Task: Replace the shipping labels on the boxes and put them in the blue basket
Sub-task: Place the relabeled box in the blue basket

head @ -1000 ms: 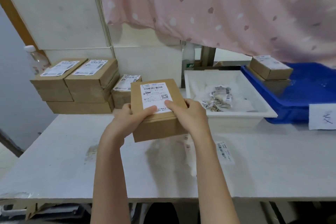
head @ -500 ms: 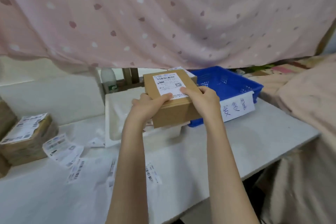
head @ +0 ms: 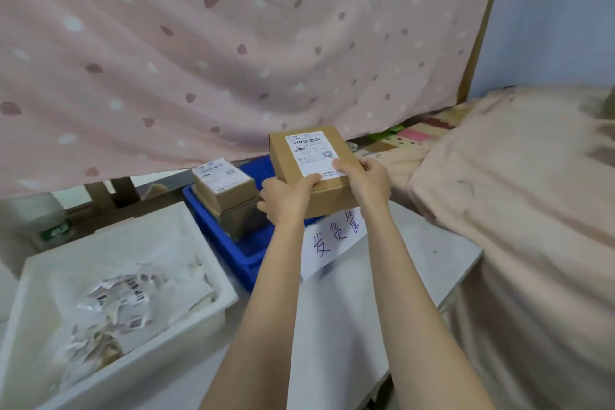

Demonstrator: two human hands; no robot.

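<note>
White tub: rectangular white plastic tub (head: 219,289) on the white worktop (head: 336,319), nearest left, holding crumpled peeled labels (head: 116,306).
Left hand: left hand (head: 286,198) grasps the near left corner of the brown cardboard box (head: 312,173), thumb on top.
Right hand: right hand (head: 367,181) grasps the near right corner, thumb on the white shipping label (head: 312,151).
Box position: held above the blue plastic basket (head: 243,256).
Basket front: white paper sign (head: 332,238), handwritten.
Basket contents: two stacked labelled cardboard boxes (head: 228,191).
Behind: pink spotted curtain (head: 233,43).
</note>
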